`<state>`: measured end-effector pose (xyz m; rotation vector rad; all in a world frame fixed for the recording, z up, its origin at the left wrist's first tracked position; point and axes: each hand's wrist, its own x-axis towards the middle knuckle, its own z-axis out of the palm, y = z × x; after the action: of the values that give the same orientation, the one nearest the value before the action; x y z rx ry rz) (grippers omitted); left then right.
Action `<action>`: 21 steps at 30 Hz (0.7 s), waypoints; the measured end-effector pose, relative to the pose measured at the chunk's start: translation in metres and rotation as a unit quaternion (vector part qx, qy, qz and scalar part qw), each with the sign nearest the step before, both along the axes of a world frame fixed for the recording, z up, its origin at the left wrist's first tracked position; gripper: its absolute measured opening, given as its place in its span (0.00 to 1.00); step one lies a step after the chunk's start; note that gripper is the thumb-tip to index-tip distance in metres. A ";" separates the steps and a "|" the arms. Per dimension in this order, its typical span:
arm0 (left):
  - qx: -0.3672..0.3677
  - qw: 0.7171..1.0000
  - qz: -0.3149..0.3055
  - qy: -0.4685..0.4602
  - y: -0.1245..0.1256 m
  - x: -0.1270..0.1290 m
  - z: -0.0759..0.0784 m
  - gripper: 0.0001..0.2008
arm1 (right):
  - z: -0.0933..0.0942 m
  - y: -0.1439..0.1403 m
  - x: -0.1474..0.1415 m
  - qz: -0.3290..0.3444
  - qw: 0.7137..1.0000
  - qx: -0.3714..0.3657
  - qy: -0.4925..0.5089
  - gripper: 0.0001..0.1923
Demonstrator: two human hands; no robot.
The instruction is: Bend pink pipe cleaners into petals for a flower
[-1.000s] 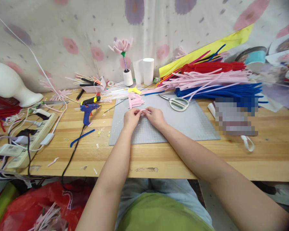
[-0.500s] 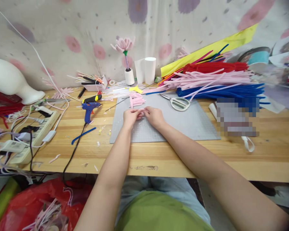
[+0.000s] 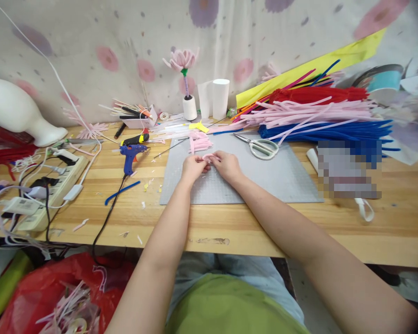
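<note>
Between my hands is a short pink pipe cleaner [image 3: 209, 157], bent into a curve. My left hand [image 3: 194, 169] pinches one end of it. The other end is between the fingertips of my right hand [image 3: 227, 166]. Both hands are over the grey cutting mat [image 3: 264, 181]. Just beyond them lies a small pile of cut pink pipe cleaner pieces [image 3: 200, 142]. Scissors [image 3: 261, 146] with pale handles rest to the right on the mat, blades pointing away to the left.
A blue glue gun [image 3: 129, 157] lies left of the mat, its cord hanging over the edge. Pink pipe cleaners [image 3: 310, 112] and blue ones [image 3: 327, 131] are heaped at the back right. A pink flower [image 3: 181, 61] stands in a white pot. The power strip [image 3: 55, 195] is far left.
The pink pipe cleaner shows as a more open curve between my fingers, with my hands slightly farther apart. The whole view has shifted a little.
</note>
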<state>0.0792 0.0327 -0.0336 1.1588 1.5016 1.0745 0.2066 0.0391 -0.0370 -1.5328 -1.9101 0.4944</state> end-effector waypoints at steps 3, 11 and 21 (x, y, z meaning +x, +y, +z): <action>0.037 0.999 0.002 -0.003 0.002 -0.004 -0.002 0.10 | 0.000 -0.001 0.000 0.014 1.000 0.001 0.009 0.15; 0.126 0.966 0.013 0.227 0.002 -0.024 0.008 0.07 | 0.004 -0.002 0.003 0.098 0.988 -0.061 0.099 0.23; 0.138 0.926 0.066 0.345 -0.004 -0.027 0.023 0.14 | -0.003 0.005 0.003 0.080 0.968 -0.112 0.211 0.31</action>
<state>0.0521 0.0288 -0.0108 1.7808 2.0279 1.0403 0.2097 0.0446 -0.0399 -1.2814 -1.6888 1.0506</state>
